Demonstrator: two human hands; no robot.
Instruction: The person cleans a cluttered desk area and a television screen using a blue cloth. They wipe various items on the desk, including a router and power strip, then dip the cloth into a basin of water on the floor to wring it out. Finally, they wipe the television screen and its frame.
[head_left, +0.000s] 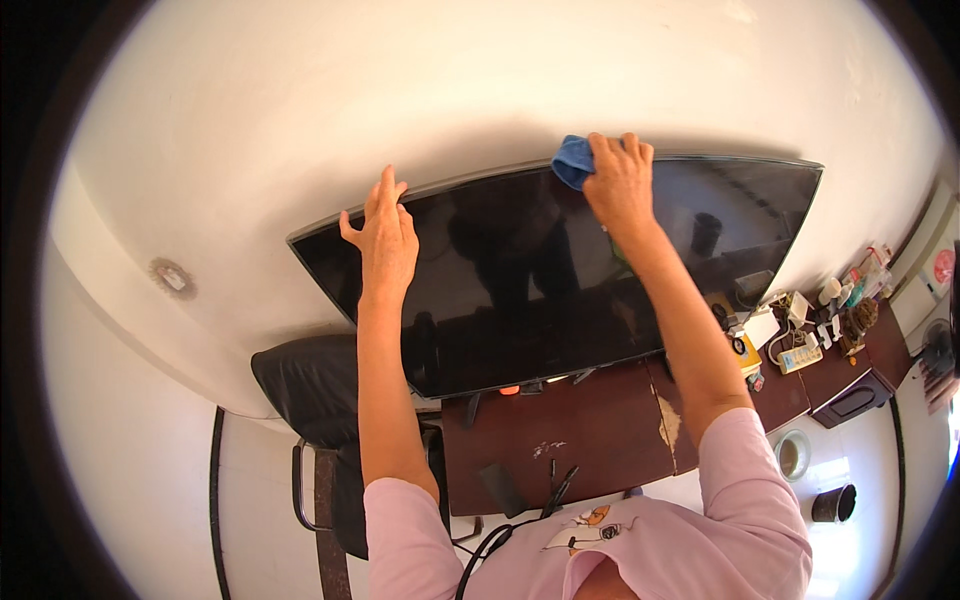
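Observation:
A large flat-screen television (510, 300) stands before me on a dark wooden cabinet (570, 450), close to the wall. My right hand (621, 180) grips a folded blue cloth (574, 162) at the television's top edge, right of its middle. Part of the cloth hangs over the front of the screen. My left hand (386, 240) is at the top edge near the left corner, fingers spread and holding nothing; whether its fingertips touch the frame I cannot tell. Dark reflections show in the screen.
A black office chair (307, 390) stands left of the cabinet. On the cabinet's right are a power strip (799, 358), cables and small items. A bowl (792, 455) and a dark bin (834, 503) are on the floor at right. Black cables (491, 547) hang before my chest.

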